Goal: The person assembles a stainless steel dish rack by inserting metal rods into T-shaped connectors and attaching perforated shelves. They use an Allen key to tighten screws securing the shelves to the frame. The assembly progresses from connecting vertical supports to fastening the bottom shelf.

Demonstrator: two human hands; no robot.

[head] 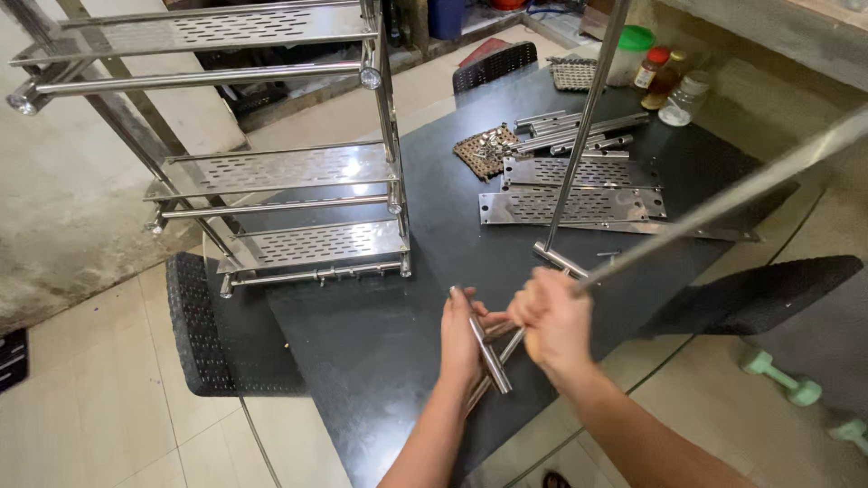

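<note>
My left hand [461,339] grips a short steel tube [484,348], right hand [553,321] clenches a long rod [723,201] near the table edge [312,375], open tabletop ahead.

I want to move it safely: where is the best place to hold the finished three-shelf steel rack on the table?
Probably the upright corner posts of the rack, taken from its open right side. The slotted shelves have thin edges, while the posts are round and bare between shelves.

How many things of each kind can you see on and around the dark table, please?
Assembled steel rack: 1
Loose perforated steel shelves: 2
Jars: 4
Woven baskets: 2
Green dumbbells: 2
Total: 11
</note>
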